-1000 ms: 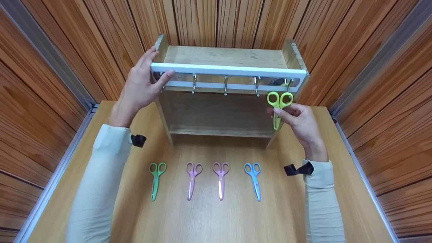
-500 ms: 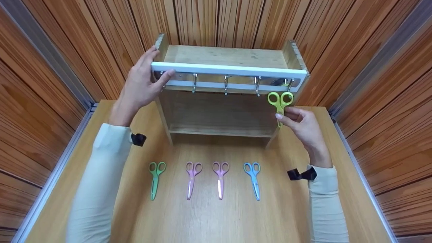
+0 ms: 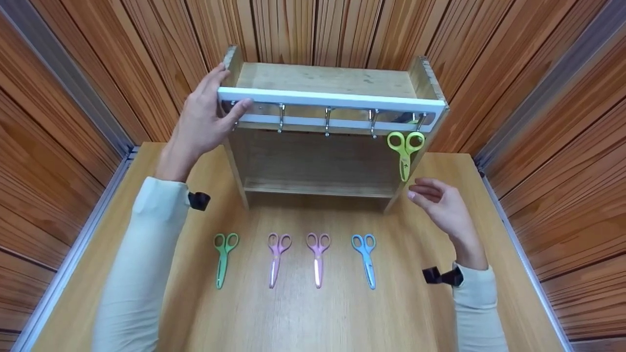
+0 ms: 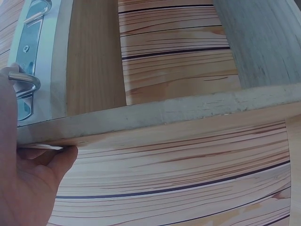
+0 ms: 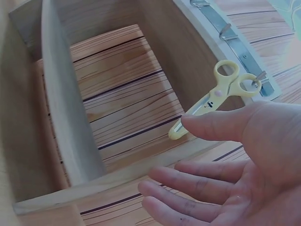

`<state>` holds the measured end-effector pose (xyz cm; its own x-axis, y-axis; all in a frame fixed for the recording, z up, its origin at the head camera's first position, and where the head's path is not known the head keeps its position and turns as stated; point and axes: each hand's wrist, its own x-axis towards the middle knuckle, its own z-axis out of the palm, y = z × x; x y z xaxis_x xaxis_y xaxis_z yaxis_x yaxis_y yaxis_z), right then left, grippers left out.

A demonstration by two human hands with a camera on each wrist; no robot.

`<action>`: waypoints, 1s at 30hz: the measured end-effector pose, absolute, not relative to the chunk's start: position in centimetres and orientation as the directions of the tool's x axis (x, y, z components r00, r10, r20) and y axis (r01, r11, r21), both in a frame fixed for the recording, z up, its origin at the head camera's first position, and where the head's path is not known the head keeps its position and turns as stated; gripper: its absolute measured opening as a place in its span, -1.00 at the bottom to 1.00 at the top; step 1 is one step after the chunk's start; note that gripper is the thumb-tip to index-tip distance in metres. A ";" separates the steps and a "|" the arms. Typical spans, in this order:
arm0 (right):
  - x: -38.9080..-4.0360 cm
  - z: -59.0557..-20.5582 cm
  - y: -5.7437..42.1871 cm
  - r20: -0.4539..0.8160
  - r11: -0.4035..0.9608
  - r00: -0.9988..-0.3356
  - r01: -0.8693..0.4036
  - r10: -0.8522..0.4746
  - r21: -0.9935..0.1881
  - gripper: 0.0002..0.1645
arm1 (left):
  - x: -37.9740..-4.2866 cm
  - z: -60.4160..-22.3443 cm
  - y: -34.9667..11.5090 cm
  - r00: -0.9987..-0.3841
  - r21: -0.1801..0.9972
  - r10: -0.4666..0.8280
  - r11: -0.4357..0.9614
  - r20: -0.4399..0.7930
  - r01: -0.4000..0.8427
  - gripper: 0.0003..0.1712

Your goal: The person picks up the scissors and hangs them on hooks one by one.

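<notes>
Yellow-green scissors [image 3: 405, 155] hang by one handle loop from the rightmost hook [image 5: 260, 77] of a white hook rail [image 3: 337, 99], blades pointing down. Just below and right of them is my right hand [image 3: 442, 205], holding nothing, its thumb and fingers apart. In the right wrist view the thumb overlaps the blade tip. My left hand [image 3: 203, 117] grips the upper left corner of the wooden shelf [image 3: 313, 78], thumb over the rail's front by the leftmost hook [image 4: 28, 82], fingers along the outer side. Green scissors [image 3: 223, 259] lie on the table at the left of a row.
Two pink scissors [image 3: 276, 259] and blue scissors [image 3: 366, 259] continue that row on the wooden table [image 3: 293, 322], in front of the shelf. Several metal hooks [image 3: 327, 122] line the rail. Wood-panelled walls [image 3: 337, 34] stand behind and at both sides.
The right hand has let go of the yellow-green scissors and moved down and right, leaving them hanging on the hook. My left hand keeps its hold on the shelf.
</notes>
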<state>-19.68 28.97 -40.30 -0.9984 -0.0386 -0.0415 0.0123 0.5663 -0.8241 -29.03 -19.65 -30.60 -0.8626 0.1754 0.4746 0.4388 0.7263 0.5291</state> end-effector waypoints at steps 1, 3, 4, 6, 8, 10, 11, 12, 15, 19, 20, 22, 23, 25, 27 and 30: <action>-19.5 -40.5 28.9 -0.043 0.565 -0.998 0.015 -0.036 -0.825 -0.25 | -29.0 -30.6 -19.6 -0.862 0.528 0.176 0.726 0.475 0.439 -0.04; -19.2 -41.0 28.8 -0.051 0.568 -0.998 0.023 -0.033 -0.823 -0.24 | -29.1 -30.7 -19.7 -0.862 0.526 0.179 0.727 0.475 0.441 -0.04; -19.0 -41.3 28.6 -0.053 0.571 -0.998 0.025 -0.032 -0.820 -0.24 | -29.1 -30.7 -19.6 -0.862 0.526 0.178 0.728 0.474 0.439 -0.04; -18.8 -41.9 28.3 -0.053 0.576 -0.998 0.022 -0.037 -0.817 -0.23 | -29.1 -30.7 -19.7 -0.862 0.526 0.177 0.728 0.475 0.439 -0.04; -18.5 -42.5 27.8 -0.064 0.583 -0.997 0.025 -0.047 -0.812 -0.21 | -29.2 -30.7 -19.7 -0.862 0.528 0.175 0.727 0.475 0.439 -0.04; -18.2 -43.3 27.3 -0.070 0.591 -0.996 0.022 -0.059 -0.806 -0.17 | -29.2 -30.7 -19.7 -0.862 0.531 0.172 0.726 0.477 0.438 -0.04; -18.1 -43.7 27.1 -0.073 0.594 -0.995 0.020 -0.065 -0.804 -0.14 | -29.2 -30.7 -19.7 -0.861 0.531 0.172 0.724 0.478 0.440 -0.04; -17.9 -44.0 26.8 -0.080 0.603 -0.994 0.023 -0.069 -0.798 -0.11 | -29.2 -30.7 -19.7 -0.860 0.530 0.172 0.724 0.480 0.441 -0.04; -17.5 -45.2 26.0 -0.094 0.632 -0.993 0.029 -0.069 -0.775 -0.05 | -29.1 -30.6 -19.6 -0.859 0.529 0.172 0.724 0.482 0.442 -0.04; -17.0 -46.7 24.7 -0.097 0.665 -0.994 0.036 -0.055 -0.746 -0.03 | -29.1 -30.7 -19.7 -0.860 0.523 0.176 0.729 0.480 0.441 -0.04; -16.9 -47.0 24.4 -0.096 0.670 -0.994 0.035 -0.055 -0.741 -0.02 | -29.1 -30.7 -19.7 -0.860 0.522 0.177 0.730 0.479 0.441 -0.04; -16.7 -47.6 23.6 -0.103 0.682 -0.993 0.037 -0.056 -0.730 0.01 | -29.1 -30.8 -19.8 -0.857 0.519 0.176 0.731 0.484 0.443 -0.04; -16.6 -47.9 23.2 -0.113 0.688 -0.992 0.043 -0.057 -0.725 0.04 | -29.1 -30.8 -19.8 -0.855 0.517 0.176 0.731 0.488 0.445 -0.04; -16.4 -48.5 22.6 -0.133 0.695 -0.989 0.054 -0.059 -0.717 0.06 | -29.1 -30.8 -19.9 -0.854 0.518 0.170 0.730 0.492 0.445 -0.04; -16.2 -49.1 22.1 -0.148 0.704 -0.987 0.067 -0.055 -0.707 0.05 | -29.1 -30.8 -19.9 -0.853 0.519 0.168 0.730 0.494 0.444 -0.04; -15.8 -50.1 21.6 -0.138 0.725 -0.989 0.062 -0.046 -0.686 0.02 | -29.2 -30.8 -19.9 -0.856 0.520 0.170 0.732 0.488 0.441 -0.05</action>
